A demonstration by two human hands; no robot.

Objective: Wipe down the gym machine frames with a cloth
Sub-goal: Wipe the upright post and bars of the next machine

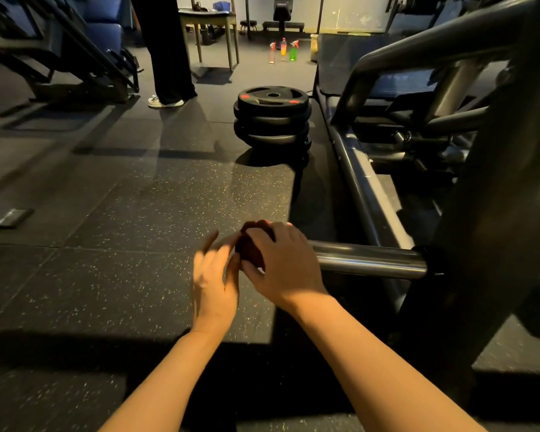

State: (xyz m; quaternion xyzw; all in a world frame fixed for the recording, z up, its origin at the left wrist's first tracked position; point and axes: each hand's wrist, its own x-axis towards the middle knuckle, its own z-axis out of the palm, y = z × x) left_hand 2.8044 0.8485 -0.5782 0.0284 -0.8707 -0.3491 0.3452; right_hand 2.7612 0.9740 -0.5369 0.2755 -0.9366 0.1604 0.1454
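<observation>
Dim gym; cloth (253,244) seemingly bunched, mostly hidden.

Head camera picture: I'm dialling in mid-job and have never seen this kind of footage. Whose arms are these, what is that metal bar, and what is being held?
This is one wide view from a camera worn on a person's head, looking forward and down, so the two bare arms are the wearer's own. The right hand is curled over a dark cloth at the free end of a shiny steel bar that sticks out from the gym machine frame. The left hand is beside the cloth with loose fingers; it is blurred, so whether it touches the cloth is unclear. On the rubber floor sit a stack of weight plates and, further back, three spray bottles. Another person's legs stand nearby.
</observation>
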